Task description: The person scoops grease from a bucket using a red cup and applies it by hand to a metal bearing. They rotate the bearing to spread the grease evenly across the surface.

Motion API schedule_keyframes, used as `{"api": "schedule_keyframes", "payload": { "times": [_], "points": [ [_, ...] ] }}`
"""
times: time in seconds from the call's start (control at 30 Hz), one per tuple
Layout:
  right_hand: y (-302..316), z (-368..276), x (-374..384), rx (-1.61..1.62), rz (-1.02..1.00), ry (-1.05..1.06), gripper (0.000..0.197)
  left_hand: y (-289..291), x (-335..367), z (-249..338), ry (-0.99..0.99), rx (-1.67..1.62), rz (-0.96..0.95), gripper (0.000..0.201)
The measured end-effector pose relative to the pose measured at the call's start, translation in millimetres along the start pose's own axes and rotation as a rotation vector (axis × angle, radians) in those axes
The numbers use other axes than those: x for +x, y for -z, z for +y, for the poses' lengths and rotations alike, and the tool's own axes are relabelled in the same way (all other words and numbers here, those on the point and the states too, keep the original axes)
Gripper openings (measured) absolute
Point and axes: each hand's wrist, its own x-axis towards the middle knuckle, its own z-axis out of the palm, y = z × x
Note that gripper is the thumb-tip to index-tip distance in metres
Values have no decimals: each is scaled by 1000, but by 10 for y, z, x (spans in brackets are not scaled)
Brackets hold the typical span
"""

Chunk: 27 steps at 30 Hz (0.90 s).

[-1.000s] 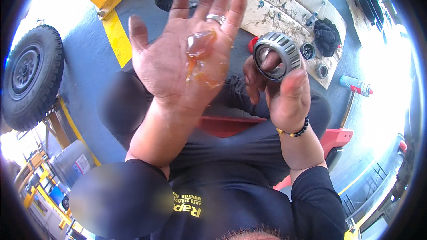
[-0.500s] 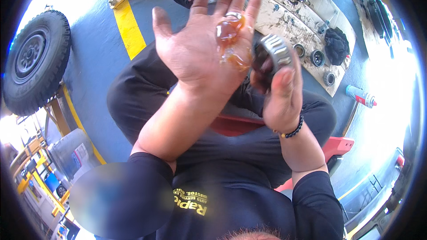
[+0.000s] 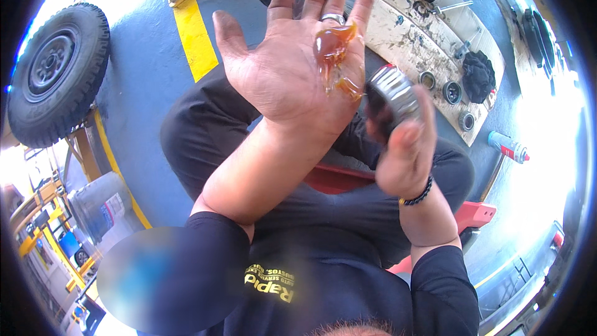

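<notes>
My left hand (image 3: 283,71) is held palm up with its fingers spread and a ring on one finger. A blob of amber grease (image 3: 333,46) lies on its palm below the ring and little fingers, with a smaller smear toward the outer edge. Just right of that edge, my right hand (image 3: 407,149) is closed around a shiny metal roller bearing (image 3: 398,96), tilted and slightly blurred. The bearing's rollers face up, and part of its ring is hidden by my fingers.
On the floor ahead right lies stained cardboard (image 3: 398,34) with bearing parts (image 3: 453,92), black rags (image 3: 479,78) and tools. A spray can (image 3: 509,147) lies beside it. A wheel with a tyre (image 3: 56,74) stands at left, above a grey bucket (image 3: 99,205). I sit on a red seat (image 3: 339,178).
My right hand has moved the bearing slightly right and down, away from the left palm. The grease on the palm has changed shape. The whole view has shifted a little.
</notes>
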Motion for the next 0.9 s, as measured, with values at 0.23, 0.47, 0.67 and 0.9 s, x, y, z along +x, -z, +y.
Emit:
{"api": "schedule_keyframes", "payload": {
  "times": [0.23,0.47,0.67,0.9],
  "points": [
    [-74,41,193,-49,-7,440,45,54,33,47,18,1,-58,69],
    [36,70,312,126,80,300,45,48,25,-2,51,-7,-91,70],
    [-120,79,231,25,52,444,51,95,75,23,19,20,-116,71],
    [-117,60,190,-120,-62,517,43,153,120,40,-88,93,-133,74]
  ]
}}
